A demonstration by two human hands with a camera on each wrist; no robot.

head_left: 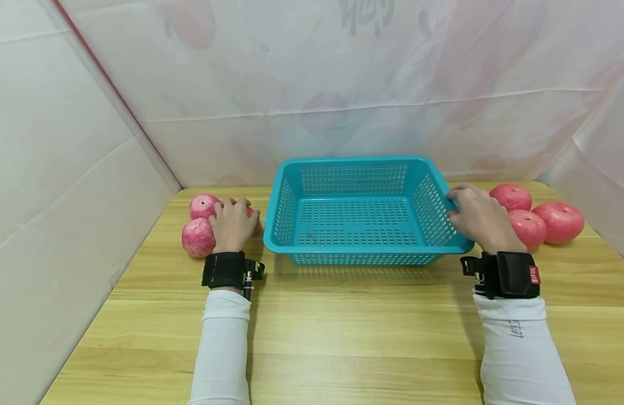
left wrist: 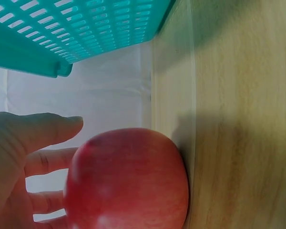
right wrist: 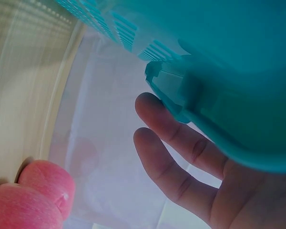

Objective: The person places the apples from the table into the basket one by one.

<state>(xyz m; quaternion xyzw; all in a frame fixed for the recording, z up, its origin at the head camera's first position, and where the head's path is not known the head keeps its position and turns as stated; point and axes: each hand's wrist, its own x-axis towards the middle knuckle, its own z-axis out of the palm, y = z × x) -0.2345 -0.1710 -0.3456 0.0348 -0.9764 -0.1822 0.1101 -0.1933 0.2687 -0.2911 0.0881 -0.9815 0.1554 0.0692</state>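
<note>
An empty teal slotted basket [head_left: 362,247] stands in the middle of a wooden table. My left hand [head_left: 233,225] lies over a red apple [head_left: 253,213] just left of the basket. In the left wrist view its fingers [left wrist: 43,162] curve round that apple [left wrist: 128,181], with the thumb above it and the basket wall [left wrist: 86,28] close by. My right hand [head_left: 479,216] holds the basket's right rim, thumb on top. The right wrist view shows its fingers [right wrist: 181,157] reaching under the rim [right wrist: 238,71].
Two more apples [head_left: 203,205] [head_left: 197,237] lie left of my left hand. Three apples [head_left: 511,196] [head_left: 528,228] [head_left: 560,221] sit right of the basket, two of them in the right wrist view [right wrist: 45,183]. White sheeting walls in the table's left, back and right.
</note>
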